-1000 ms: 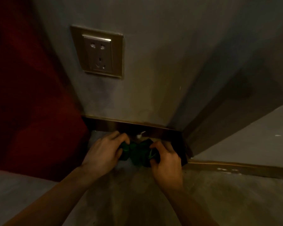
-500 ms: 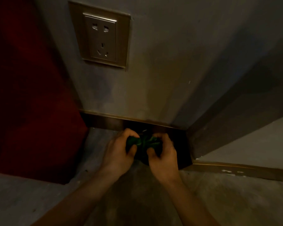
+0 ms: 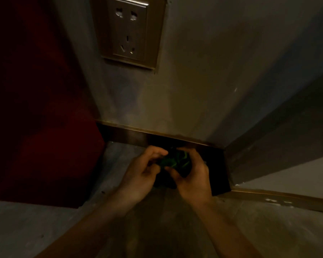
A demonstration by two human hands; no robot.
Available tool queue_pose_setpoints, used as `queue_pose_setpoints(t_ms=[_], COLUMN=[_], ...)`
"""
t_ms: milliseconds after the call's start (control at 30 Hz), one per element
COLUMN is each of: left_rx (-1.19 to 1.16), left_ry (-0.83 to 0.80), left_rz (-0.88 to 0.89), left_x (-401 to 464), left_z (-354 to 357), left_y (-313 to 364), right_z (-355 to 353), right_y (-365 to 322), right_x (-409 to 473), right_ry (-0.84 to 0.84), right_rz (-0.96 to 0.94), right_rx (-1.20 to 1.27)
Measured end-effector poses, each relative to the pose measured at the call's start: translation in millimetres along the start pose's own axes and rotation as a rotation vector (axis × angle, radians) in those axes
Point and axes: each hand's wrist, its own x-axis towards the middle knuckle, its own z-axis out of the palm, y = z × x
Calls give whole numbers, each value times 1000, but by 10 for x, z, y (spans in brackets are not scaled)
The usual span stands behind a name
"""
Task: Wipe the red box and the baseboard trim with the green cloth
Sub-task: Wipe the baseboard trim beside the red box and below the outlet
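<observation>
A bunched green cloth (image 3: pixel 172 161) sits between both my hands, low against the dark, glossy baseboard trim (image 3: pixel 131 135) at the foot of the grey wall. My left hand (image 3: pixel 140 174) grips the cloth's left side, and my right hand (image 3: pixel 193 175) grips its right side. Most of the cloth is hidden by my fingers and by shadow. The red box (image 3: pixel 37 108) fills the left of the view, its right face standing close to my left hand.
A metallic wall socket (image 3: pixel 131 31) is mounted on the wall above the trim. The wall turns an outer corner at the right (image 3: pixel 226 155), where more trim (image 3: pixel 280 198) runs along the floor. Grey concrete floor (image 3: pixel 35 226) lies below.
My hands have drawn closer together, squeezing the cloth into a tighter bunch. The view has moved in nearer to the wall and trim.
</observation>
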Motion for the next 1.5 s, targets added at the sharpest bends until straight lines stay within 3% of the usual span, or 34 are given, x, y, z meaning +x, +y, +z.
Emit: queue_pose_setpoints(t_ms=[167,333,467,633,800,933,1200,1500], left_rx=[818,1053,1076,1126,1155,1045,1058,1023], left_ry=[93,-32,-22,92,137,202,169,143], left_rz=[284,270,196,159,204,222,220,211], left_x=[-46,-32,19,42,67,65,23,6], left_z=[-37,33,50,99,125,179,140,117], left_y=[-221,-541,-729,-927,-1069,-1092,-1007,-964], right_z=[5,11,24,128,272,361,377,379], right_y=[29,67,134,191,235,280,269,124], right_x=[-52,-108,-126,-29,228,409,578,551], right_ry=[67,61,13,-64,-110,-122,-263,-330], right_rz=[-121,-180,-330,-726,-983,-1155,-1289,-1271], right_rx=[-127,-266,-452,-767,-888,-970,-1160,-1286])
